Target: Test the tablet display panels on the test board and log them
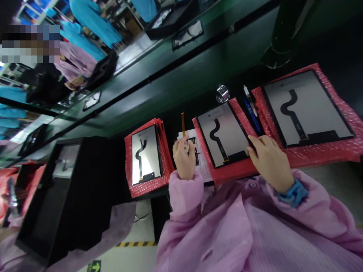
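My left hand [185,158] is closed, with a thin orange flex cable [183,122] standing up from its fingertips. Under that hand lie white printed sheets [204,166] and a small dark part that the fingers partly cover. In front of me a display panel [231,130], grey-backed with a curved black ribbon cable, rests on red bubble wrap [239,113]. My right hand [270,160] is at the panel's right edge, thumb and forefinger closed around its lower right corner; the exact contact is partly hidden.
Similar panels on red bubble wrap lie left [151,151] and right [309,105]. A blue pen [252,115], a white pen [249,99] and a shiny metal roll [222,93] stand behind. Black trays [62,196] are at left; co-workers sit across the conveyor [176,71].
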The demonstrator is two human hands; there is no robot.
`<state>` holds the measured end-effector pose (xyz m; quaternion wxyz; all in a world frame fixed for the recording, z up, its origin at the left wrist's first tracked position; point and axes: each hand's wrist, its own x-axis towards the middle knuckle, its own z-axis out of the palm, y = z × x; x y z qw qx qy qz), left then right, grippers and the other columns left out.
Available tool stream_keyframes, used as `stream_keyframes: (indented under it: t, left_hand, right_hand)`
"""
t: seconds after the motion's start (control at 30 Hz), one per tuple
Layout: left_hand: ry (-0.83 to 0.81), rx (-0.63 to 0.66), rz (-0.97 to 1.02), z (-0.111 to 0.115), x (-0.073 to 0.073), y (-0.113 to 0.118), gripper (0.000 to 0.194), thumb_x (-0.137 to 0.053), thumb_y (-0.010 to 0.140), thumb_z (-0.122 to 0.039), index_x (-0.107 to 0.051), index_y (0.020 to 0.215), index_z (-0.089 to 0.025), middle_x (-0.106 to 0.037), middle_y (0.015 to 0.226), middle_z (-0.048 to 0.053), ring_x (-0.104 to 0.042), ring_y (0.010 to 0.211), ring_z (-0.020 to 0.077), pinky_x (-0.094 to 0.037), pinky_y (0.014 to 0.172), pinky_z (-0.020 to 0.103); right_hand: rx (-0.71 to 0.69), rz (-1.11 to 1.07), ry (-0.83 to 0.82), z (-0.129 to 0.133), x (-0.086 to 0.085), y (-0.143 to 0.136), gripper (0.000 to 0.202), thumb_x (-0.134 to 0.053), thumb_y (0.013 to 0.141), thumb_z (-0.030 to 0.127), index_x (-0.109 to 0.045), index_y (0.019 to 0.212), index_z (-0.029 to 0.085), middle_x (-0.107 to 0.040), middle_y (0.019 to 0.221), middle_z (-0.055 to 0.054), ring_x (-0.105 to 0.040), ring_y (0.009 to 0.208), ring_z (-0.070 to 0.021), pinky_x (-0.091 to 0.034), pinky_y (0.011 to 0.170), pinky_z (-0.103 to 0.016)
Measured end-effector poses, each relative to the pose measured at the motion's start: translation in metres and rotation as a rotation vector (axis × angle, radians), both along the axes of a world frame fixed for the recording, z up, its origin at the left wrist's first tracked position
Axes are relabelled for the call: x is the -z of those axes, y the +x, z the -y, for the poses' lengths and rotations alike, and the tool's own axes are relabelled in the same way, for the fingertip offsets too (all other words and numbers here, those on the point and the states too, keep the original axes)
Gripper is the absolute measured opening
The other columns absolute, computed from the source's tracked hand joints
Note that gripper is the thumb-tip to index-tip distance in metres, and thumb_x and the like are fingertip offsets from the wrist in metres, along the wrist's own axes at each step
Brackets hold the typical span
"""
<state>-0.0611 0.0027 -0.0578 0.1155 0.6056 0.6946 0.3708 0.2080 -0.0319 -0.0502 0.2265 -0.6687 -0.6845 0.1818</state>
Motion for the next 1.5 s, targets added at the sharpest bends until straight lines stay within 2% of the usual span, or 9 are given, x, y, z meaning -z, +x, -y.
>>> stream_keyframes:
  t: [0.2, 0.37, 0.57, 0.7, 0.83, 1.0, 1.17, 1.37, 1.5]
  left_hand:
    - [-0.125, -0.064, -0.22, -0.069, 0.012, -0.02, 0.056, -0.071, 0.086, -0.035, -0.056, 0.135, -0.012, -0.062, 0.13, 0.023, -0.052, 0.128, 0.0429, -0.044, 0.107, 0.063]
    - [-0.023, -0.083, -0.061, -0.092, 0.033, -0.029, 0.051, -0.064, 0.078, -0.004, -0.057, 0.127, -0.018, -0.068, 0.104, 0.011, -0.061, 0.114, 0.0324, -0.045, 0.106, 0.056]
    - [0.042, 0.043, 0.458, -0.093, 0.034, -0.045, 0.056, -0.072, 0.086, -0.015, -0.049, 0.137, -0.021, -0.07, 0.099, 0.004, -0.069, 0.096, 0.018, -0.054, 0.096, 0.036]
    - [0.102, 0.066, 0.524, -0.094, 0.029, -0.049, 0.049, -0.071, 0.094, -0.041, -0.057, 0.137, -0.021, -0.074, 0.096, 0.005, -0.071, 0.093, 0.0181, -0.056, 0.096, 0.037]
    - [0.099, 0.14, 0.591, -0.094, 0.027, -0.047, 0.037, -0.073, 0.092, -0.044, -0.069, 0.121, -0.021, -0.075, 0.096, 0.004, -0.073, 0.095, 0.0189, -0.057, 0.097, 0.038]
    - [0.121, 0.227, 0.707, -0.095, 0.029, -0.047, 0.036, -0.079, 0.086, -0.048, -0.073, 0.111, -0.024, -0.075, 0.095, 0.002, -0.074, 0.09, 0.0165, -0.06, 0.09, 0.035]
    - [0.159, 0.289, 0.678, -0.094, 0.026, -0.046, 0.034, -0.078, 0.084, -0.055, -0.074, 0.104, -0.027, -0.076, 0.093, 0.0, -0.074, 0.085, 0.0149, -0.061, 0.084, 0.031]
    - [0.129, 0.377, 0.609, -0.085, 0.013, -0.036, 0.029, -0.073, 0.09, -0.053, -0.066, 0.098, -0.025, -0.076, 0.087, -0.001, -0.075, 0.083, 0.0157, -0.061, 0.081, 0.032]
    - [0.094, 0.415, 0.489, -0.079, 0.007, -0.03, 0.032, -0.063, 0.096, -0.055, -0.068, 0.105, -0.024, -0.075, 0.084, 0.0, -0.074, 0.079, 0.0155, -0.058, 0.079, 0.033]
  right_hand:
    - [-0.448, 0.259, 0.089, -0.045, -0.033, -0.03, 0.046, -0.052, 0.097, 0.023, -0.056, 0.14, 0.005, -0.061, 0.137, -0.023, -0.057, 0.127, -0.0365, -0.052, 0.105, -0.051]
    - [-0.651, 0.287, 0.034, -0.11, -0.016, -0.046, 0.084, -0.068, 0.092, 0.039, -0.035, 0.156, -0.004, -0.034, 0.163, -0.03, -0.028, 0.155, -0.0425, -0.031, 0.125, -0.055]
    - [-0.663, 0.218, 0.009, -0.114, 0.008, -0.043, 0.082, -0.067, 0.093, 0.043, -0.037, 0.156, 0.001, -0.037, 0.163, -0.027, -0.03, 0.156, -0.039, -0.029, 0.128, -0.056]
    - [-0.659, 0.18, 0.008, -0.109, 0.007, -0.042, 0.078, -0.065, 0.094, 0.041, -0.037, 0.156, 0.002, -0.04, 0.161, -0.026, -0.032, 0.155, -0.0382, -0.029, 0.128, -0.057]
    - [-0.644, 0.097, -0.004, -0.107, 0.003, -0.045, 0.071, -0.067, 0.091, 0.03, -0.041, 0.153, 0.007, -0.05, 0.153, -0.022, -0.04, 0.15, -0.0362, -0.033, 0.126, -0.055]
    - [-0.586, -0.367, -0.056, -0.104, 0.013, -0.054, 0.076, -0.063, 0.087, 0.019, -0.036, 0.158, 0.025, -0.042, 0.156, -0.014, -0.053, 0.139, -0.0325, -0.047, 0.117, -0.053]
    - [-0.528, -0.878, -0.226, -0.106, 0.029, -0.063, 0.094, -0.065, 0.093, 0.045, -0.004, 0.164, 0.044, -0.031, 0.167, -0.005, -0.055, 0.139, -0.033, -0.056, 0.105, -0.054]
    - [-0.442, -1.048, -0.362, -0.1, 0.015, -0.071, 0.056, -0.047, 0.098, 0.07, -0.062, 0.136, 0.031, -0.067, 0.135, -0.005, -0.059, 0.132, -0.026, -0.047, 0.116, -0.049]
    - [-0.454, -1.058, -0.378, -0.099, 0.012, -0.074, 0.06, -0.036, 0.099, 0.074, -0.072, 0.099, 0.025, -0.069, 0.123, -0.004, -0.063, 0.119, -0.0235, -0.051, 0.107, -0.041]
